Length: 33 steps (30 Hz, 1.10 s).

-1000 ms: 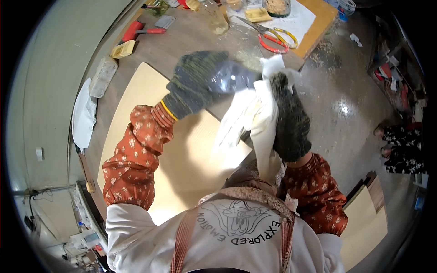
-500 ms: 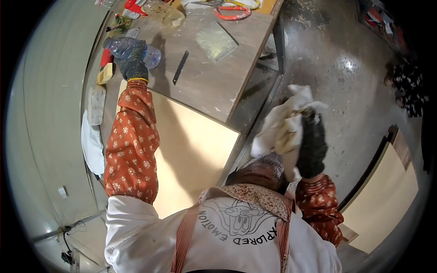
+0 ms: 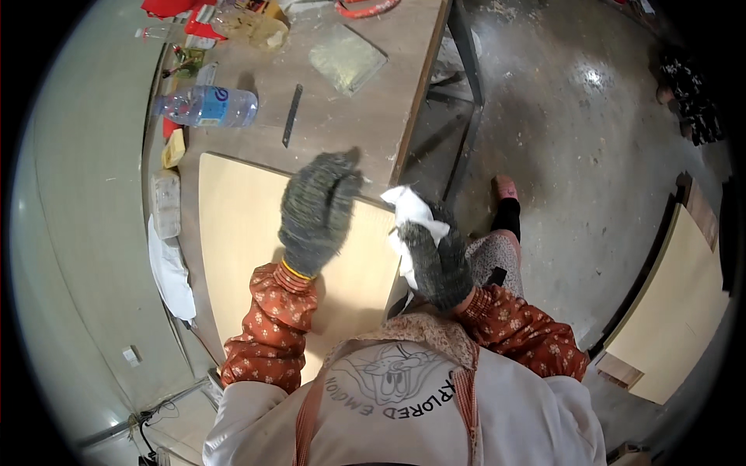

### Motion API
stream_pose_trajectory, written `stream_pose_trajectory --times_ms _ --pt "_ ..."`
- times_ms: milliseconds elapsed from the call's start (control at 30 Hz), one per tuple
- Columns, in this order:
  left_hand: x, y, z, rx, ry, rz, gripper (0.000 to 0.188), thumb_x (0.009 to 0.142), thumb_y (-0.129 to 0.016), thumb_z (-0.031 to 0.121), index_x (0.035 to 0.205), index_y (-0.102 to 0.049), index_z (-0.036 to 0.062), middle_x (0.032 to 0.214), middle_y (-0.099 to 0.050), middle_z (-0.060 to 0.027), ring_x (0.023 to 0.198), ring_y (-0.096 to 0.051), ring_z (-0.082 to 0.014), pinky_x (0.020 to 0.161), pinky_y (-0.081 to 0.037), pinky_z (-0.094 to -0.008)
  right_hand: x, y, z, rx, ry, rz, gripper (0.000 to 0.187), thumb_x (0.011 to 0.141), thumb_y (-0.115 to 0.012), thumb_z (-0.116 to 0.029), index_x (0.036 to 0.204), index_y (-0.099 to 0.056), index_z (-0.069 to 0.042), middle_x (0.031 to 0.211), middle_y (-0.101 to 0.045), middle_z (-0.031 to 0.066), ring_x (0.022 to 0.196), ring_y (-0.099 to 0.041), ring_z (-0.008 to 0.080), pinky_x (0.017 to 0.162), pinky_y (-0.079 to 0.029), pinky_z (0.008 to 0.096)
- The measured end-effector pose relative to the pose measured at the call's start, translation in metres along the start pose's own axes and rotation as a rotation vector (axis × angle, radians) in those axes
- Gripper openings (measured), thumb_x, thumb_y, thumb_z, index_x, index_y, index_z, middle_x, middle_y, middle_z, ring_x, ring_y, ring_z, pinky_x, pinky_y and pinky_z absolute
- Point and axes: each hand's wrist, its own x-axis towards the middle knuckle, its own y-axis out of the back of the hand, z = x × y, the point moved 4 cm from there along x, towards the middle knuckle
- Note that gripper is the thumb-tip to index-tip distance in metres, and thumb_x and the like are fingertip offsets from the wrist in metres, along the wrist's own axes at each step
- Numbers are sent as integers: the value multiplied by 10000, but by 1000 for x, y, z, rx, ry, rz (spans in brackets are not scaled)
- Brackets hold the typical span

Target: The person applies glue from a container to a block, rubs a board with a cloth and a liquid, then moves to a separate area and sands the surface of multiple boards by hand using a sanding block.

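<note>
My left hand [image 3: 317,210], in a dark grey knitted glove with a yellow cuff edge, hovers over a pale wood-coloured board [image 3: 237,225]. Its fingers are loosely bent, slightly blurred, and nothing shows in them. By the board's right edge, my right hand [image 3: 439,268] wears a similar glove and is closed round a crumpled white cloth [image 3: 412,210]. Part of the cloth sticks out above the fingers. On the table beyond the board lies a clear plastic bottle [image 3: 210,106] with a blue label, on its side. A dark ruler [image 3: 292,116] rests to its right.
A clear packet [image 3: 347,60] lies on the brown table [image 3: 388,101]. Orange scissor handles [image 3: 367,9] show at the top edge. A yellow block [image 3: 173,149] and a clear container [image 3: 165,203] line the left side. More pale panels [image 3: 668,311] stand at right.
My left hand has let go of the bottle and come back over the board. My right hand has brought the cloth down and inward, to the board's right edge.
</note>
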Motion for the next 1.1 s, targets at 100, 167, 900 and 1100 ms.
stream_pose_trajectory --times_ms 100,167,900,1100 --pt "4 -5 24 249 -248 -16 201 855 -533 -13 1051 -577 -22 927 -635 -147 837 -618 -268 750 -494 -360 0 -13 0 -198 289 45 262 912 -533 -173 1087 -590 13 877 -623 43 718 -552 89 657 -459 235" --pt "4 -6 29 376 -337 -1 193 850 -533 -8 1037 -583 -13 886 -629 -150 782 -605 -288 717 -484 -365 11 -11 23 157 222 265 304 935 -480 -141 1193 -506 17 1061 -569 58 917 -522 127 803 -427 258" --pt "-1 -13 13 215 -221 12 186 889 -503 -15 1060 -575 -29 908 -610 -140 788 -625 -223 717 -513 -320 57 2 7 1175 -123 313 305 905 -529 -386 996 -518 -95 726 -458 -36 641 -473 79 562 -424 214" --pt "-1 -14 21 214 -191 12 187 882 -512 -18 1058 -576 -25 916 -612 -144 803 -623 -232 721 -511 -328 3 -15 11 788 42 358 448 889 -566 -374 1164 -488 -29 948 -567 52 844 -575 131 718 -500 265"
